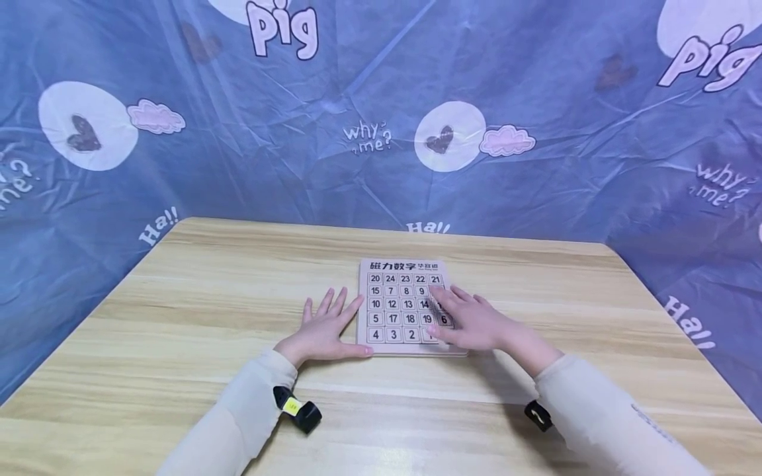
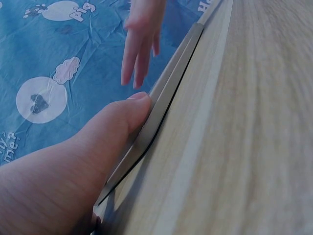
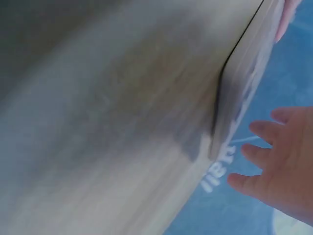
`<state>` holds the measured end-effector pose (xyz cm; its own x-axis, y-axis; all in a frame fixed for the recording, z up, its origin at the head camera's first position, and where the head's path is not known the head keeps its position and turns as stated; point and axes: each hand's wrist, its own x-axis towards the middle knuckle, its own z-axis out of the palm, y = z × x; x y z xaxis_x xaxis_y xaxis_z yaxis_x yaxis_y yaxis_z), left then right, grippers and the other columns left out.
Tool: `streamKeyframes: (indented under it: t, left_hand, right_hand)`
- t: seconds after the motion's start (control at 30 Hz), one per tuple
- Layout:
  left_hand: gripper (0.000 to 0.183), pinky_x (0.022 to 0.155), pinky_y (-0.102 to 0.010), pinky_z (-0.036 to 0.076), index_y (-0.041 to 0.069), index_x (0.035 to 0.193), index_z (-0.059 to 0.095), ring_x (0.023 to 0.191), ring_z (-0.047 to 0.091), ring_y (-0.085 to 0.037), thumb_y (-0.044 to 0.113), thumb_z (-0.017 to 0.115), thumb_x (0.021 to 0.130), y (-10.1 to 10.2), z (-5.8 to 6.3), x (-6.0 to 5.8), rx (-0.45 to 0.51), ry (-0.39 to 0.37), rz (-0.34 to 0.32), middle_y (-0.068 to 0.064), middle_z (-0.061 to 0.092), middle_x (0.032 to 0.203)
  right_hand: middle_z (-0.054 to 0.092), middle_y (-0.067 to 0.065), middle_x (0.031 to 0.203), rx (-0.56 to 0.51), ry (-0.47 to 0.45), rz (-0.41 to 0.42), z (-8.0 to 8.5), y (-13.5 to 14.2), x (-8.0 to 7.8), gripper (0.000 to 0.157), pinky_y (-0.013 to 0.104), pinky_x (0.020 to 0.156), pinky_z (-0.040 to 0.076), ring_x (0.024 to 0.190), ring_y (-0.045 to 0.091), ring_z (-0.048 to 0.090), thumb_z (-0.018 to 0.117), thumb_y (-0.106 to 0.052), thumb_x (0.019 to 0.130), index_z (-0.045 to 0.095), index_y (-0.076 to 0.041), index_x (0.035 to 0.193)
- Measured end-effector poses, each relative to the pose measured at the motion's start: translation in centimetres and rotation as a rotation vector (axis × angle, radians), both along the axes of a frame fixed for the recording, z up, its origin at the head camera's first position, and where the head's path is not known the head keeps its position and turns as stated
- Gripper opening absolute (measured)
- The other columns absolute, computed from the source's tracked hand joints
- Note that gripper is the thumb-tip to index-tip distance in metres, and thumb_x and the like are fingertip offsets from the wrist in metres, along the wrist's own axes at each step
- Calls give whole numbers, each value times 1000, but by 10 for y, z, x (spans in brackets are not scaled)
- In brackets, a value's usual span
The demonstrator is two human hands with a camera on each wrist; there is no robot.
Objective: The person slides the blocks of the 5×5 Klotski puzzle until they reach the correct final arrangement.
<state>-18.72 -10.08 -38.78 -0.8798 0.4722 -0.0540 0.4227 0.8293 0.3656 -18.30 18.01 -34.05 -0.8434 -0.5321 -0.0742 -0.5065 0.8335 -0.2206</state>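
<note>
A number sliding puzzle (image 1: 391, 318) lies flat on the table, its square tiles in rows below a printed title of Chinese characters. My left hand (image 1: 324, 334) rests at its left side with fingers spread; the thumb touches the near left corner and the index fingertip meets the left edge. In the left wrist view the thumb (image 2: 112, 122) lies along the board's side. Over the right-hand tiles is my right hand (image 1: 476, 324), fingers extended, covering some numbers. The right wrist view shows its fingers (image 3: 259, 155) apart from the board (image 3: 239, 88).
The light wooden table (image 1: 208, 284) extends around the puzzle on every side. Behind and beside it hangs a blue printed cloth (image 1: 297, 178). Black cameras are strapped to the left wrist (image 1: 306, 416) and right wrist (image 1: 538, 416), over pale sleeves.
</note>
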Motion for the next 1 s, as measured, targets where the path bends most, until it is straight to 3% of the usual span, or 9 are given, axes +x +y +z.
streamKeyframes:
  t: [0.2,0.47,1.0]
  left_hand:
    - [99,93,-55,-11,24,140,11,127,-6,-30,76,45,62,1,0,1,-4,-4,0,-11,1,142]
    - [100,93,-55,-12,24,140,11,127,-7,-30,76,45,62,0,1,1,-6,-4,6,-11,1,142]
    - [100,93,-55,-11,24,140,11,127,-6,-30,76,45,62,0,0,0,0,-3,4,-11,1,142]
  right_hand:
    - [22,11,139,-20,-47,-72,-6,-4,-21,80,60,93,10,125,35,12,38,-59,82,17,-6,138]
    - [20,11,140,22,-53,-115,-13,-8,-34,84,59,93,9,125,36,11,35,-64,80,14,-8,139]
    - [19,9,140,50,-75,-114,-14,-6,-25,85,58,95,8,126,33,9,35,-66,78,13,-11,139]
